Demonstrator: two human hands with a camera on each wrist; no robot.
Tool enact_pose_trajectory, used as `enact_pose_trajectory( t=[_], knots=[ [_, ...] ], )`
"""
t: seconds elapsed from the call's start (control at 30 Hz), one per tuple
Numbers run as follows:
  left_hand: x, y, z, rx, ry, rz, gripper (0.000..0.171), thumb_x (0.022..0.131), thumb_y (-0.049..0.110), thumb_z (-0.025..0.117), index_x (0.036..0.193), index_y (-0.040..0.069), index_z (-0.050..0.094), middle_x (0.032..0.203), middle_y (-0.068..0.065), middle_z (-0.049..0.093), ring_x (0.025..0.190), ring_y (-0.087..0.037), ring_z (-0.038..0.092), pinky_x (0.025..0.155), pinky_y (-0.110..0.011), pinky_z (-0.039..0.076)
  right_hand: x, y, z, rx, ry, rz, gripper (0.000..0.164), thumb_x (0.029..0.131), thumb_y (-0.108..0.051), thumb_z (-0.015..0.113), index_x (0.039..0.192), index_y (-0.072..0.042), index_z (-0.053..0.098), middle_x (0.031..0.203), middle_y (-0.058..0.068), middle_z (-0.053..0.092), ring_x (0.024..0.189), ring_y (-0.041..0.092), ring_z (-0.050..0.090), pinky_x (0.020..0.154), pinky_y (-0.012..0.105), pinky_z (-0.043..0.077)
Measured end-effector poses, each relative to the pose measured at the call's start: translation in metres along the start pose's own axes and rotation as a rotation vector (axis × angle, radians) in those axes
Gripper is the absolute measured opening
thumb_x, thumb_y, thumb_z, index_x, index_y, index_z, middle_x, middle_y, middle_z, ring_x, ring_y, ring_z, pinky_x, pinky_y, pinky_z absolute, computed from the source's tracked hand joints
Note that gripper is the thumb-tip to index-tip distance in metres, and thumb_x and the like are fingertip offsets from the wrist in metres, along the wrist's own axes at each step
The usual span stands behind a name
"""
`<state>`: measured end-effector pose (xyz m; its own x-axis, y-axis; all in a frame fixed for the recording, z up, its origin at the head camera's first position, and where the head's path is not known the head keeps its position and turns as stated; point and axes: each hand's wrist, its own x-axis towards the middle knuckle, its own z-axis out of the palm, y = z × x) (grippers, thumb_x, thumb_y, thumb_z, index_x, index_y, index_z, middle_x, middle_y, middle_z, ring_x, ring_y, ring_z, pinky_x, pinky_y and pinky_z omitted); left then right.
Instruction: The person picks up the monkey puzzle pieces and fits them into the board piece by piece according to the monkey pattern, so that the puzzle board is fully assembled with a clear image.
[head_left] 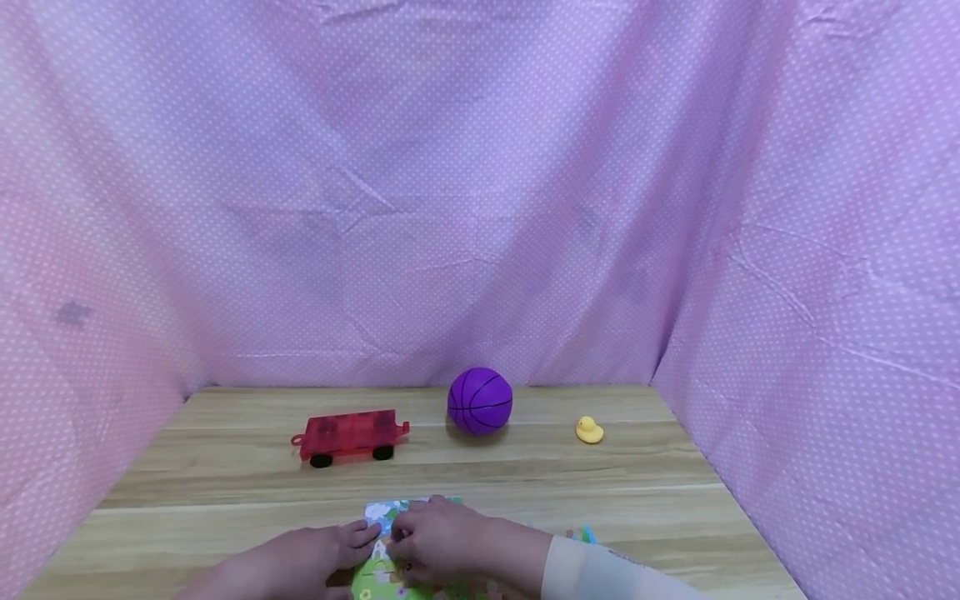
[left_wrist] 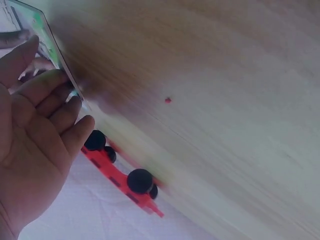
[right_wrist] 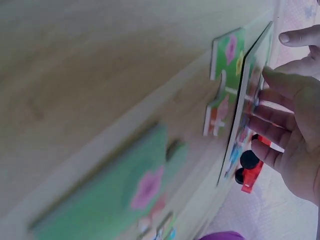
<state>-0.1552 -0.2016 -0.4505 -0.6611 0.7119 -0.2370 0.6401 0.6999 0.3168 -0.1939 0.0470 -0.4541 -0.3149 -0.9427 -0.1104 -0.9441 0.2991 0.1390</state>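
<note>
A brightly printed jigsaw puzzle board [head_left: 367, 581] lies near the table's front edge, partly covered by both hands. My left hand [head_left: 318, 554] rests its fingertips on the board's left edge, fingers fairly straight; the left wrist view shows the palm and fingers [left_wrist: 40, 127] beside that edge. Over the middle of the board is my right hand [head_left: 450, 537], fingers bent downward and touching its surface. In the right wrist view, I see no piece between the right fingers [right_wrist: 272, 131]. Loose green puzzle pieces, one with a pink flower [right_wrist: 148, 187], lie right of the board.
Behind the board stands a red toy wagon [head_left: 349, 435] with black wheels. A purple ball [head_left: 480, 402] and a small yellow duck [head_left: 588, 431] are farther back. Another puzzle piece [head_left: 585, 533] shows beyond the right forearm. Pink dotted cloth [head_left: 450, 208] surrounds the table [head_left: 637, 483].
</note>
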Motion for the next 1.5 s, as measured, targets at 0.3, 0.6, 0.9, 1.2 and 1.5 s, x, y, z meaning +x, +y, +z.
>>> enact_pose_trajectory(
  t=[0.3, 0.6, 0.9, 1.2, 1.5],
  knots=[
    [0.001, -0.006, 0.0, -0.16, -0.063, -0.067, 0.068, 0.087, 0.066, 0.058, 0.146, 0.035, 0.047, 0.153, 0.004, 0.044, 0.137, -0.022, 0.046, 0.099, -0.051, 0.048, -0.017, -0.006, -0.003, -0.13, -0.124, -0.029, 0.052, 0.099, -0.058, 0.041, 0.149, -0.042, 0.037, 0.155, -0.017, 0.035, 0.138, 0.007, 0.037, 0.104, 0.03, 0.043],
    [0.002, -0.001, 0.006, -0.061, -0.063, -0.017, 0.075, 0.086, 0.067, 0.057, 0.148, 0.028, 0.045, 0.157, 0.005, 0.037, 0.143, -0.024, 0.038, 0.099, -0.038, 0.051, -0.023, 0.003, -0.001, -0.052, -0.167, -0.008, 0.058, 0.098, -0.059, 0.043, 0.152, -0.04, 0.03, 0.159, -0.02, 0.026, 0.145, 0.005, 0.026, 0.107, 0.032, 0.042],
    [0.006, 0.004, 0.002, -0.061, -0.096, -0.064, 0.073, 0.085, 0.067, 0.059, 0.146, 0.028, 0.048, 0.154, 0.009, 0.042, 0.142, -0.027, 0.039, 0.098, -0.04, 0.051, -0.034, 0.013, 0.001, 0.007, -0.117, -0.018, 0.052, 0.1, -0.053, 0.046, 0.149, -0.035, 0.042, 0.157, -0.014, 0.034, 0.146, 0.007, 0.03, 0.11, 0.029, 0.039],
    [0.009, 0.012, -0.003, -0.189, -0.121, -0.228, 0.076, 0.08, 0.066, 0.068, 0.145, 0.03, 0.049, 0.149, -0.004, 0.049, 0.124, -0.019, 0.056, 0.099, -0.045, 0.049, -0.062, 0.033, -0.009, 0.228, 0.023, 0.205, 0.025, 0.095, -0.044, 0.061, 0.113, -0.027, 0.065, 0.103, -0.017, 0.065, 0.097, -0.001, 0.059, 0.085, 0.019, 0.049],
    [0.018, -0.026, 0.022, -0.176, -0.259, -0.065, 0.076, 0.089, 0.061, 0.059, 0.154, 0.036, 0.028, 0.163, 0.014, 0.018, 0.151, -0.021, 0.016, 0.106, -0.059, 0.039, -0.103, 0.041, -0.015, 0.263, -0.163, 0.482, 0.022, 0.083, -0.036, 0.076, 0.1, -0.026, 0.067, 0.089, -0.013, 0.06, 0.081, 0.004, 0.056, 0.075, 0.026, 0.051]
  ],
)
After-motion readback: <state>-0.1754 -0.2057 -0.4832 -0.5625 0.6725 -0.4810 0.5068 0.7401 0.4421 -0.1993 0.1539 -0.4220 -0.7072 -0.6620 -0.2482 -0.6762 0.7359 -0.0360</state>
